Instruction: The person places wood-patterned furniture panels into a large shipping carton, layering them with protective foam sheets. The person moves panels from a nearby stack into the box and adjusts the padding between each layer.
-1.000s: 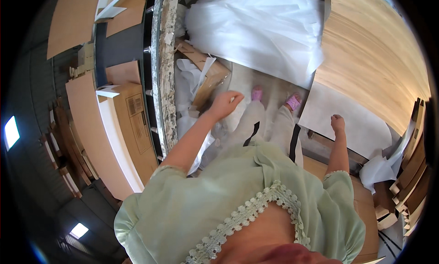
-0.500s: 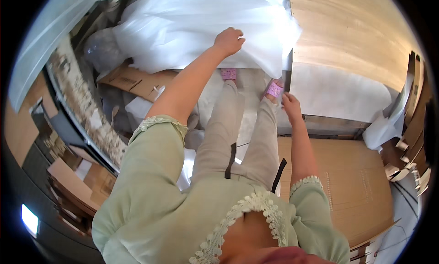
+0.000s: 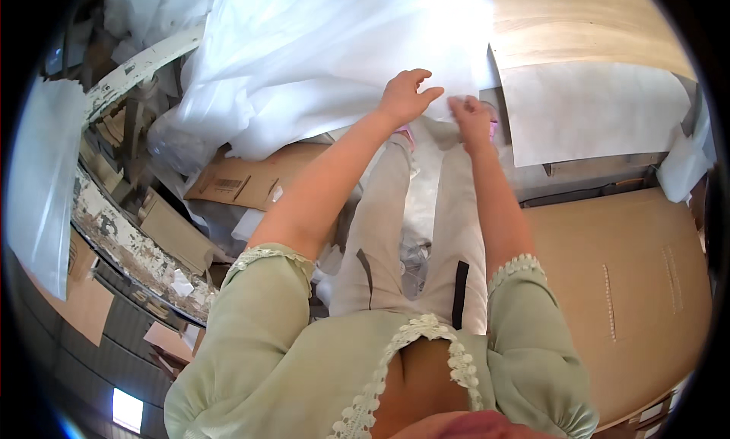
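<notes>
A large sheet of translucent white foam wrap (image 3: 304, 66) spreads in loose folds over the surface ahead of me. Over its near part, my left hand (image 3: 409, 98) is open, its thumb and fingers apart and nothing held. My right hand (image 3: 474, 125) is just to the right, at the sheet's near right edge. Its fingers are bent and blurred; whether they pinch the sheet I cannot tell. Below my hands the sheet's edge hangs near my feet, and a pink slipper (image 3: 408, 137) partly shows.
A pale wooden board (image 3: 578, 20) lies at the far right, a white sheet (image 3: 597, 108) draped over its near edge. Flat brown cardboard (image 3: 563, 287) lies beside me on the right. To the left are a cardboard piece (image 3: 255, 174) and a peeling white-painted beam (image 3: 125, 237).
My right hand has moved up and forward to the sheet's edge. My left hand has shifted slightly right, its fingers spreading. The view has turned, and the foam sheet's folds have shifted.
</notes>
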Demonstrator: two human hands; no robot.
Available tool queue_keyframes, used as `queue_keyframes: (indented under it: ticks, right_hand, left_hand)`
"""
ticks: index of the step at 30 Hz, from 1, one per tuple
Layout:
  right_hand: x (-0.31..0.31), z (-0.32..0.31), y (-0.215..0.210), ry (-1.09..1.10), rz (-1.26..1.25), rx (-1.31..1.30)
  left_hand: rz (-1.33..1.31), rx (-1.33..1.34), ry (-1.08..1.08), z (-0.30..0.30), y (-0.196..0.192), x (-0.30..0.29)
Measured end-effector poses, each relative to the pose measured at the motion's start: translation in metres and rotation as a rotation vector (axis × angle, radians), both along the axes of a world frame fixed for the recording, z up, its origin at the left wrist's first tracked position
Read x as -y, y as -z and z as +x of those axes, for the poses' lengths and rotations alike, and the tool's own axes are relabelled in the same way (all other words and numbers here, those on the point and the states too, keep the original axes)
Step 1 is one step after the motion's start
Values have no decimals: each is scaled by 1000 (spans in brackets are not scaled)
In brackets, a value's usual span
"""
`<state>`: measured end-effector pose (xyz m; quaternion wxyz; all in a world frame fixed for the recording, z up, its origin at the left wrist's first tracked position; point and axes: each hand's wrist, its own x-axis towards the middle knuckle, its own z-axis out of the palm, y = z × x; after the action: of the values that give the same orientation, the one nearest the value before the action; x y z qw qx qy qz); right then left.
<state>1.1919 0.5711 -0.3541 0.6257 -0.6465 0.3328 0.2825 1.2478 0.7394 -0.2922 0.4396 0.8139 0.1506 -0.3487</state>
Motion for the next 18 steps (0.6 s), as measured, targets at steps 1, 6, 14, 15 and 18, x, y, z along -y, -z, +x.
queue_keyframes:
  ticks: [1,6,14,15,18]
  right_hand:
    - [-4,-8,-14,-75,-43,60]
    - [-47,-28,-88,-214,37,371]
    - [-59,-33,-217,-718,452,-35]
    - [-56,-35,-224,-683,454,-16]
    - [-41,-35,-238,-687,452,65]
  left_hand:
    - [14,-8,20,2,-10,5]
    - [403,146,134,-9,-58,23]
    - [-223,194,-902,-73,-149,-52]
    - [-410,194,-1180,-77,-182,-55]
    - [-333,359,-1553,-93,-273,-56]
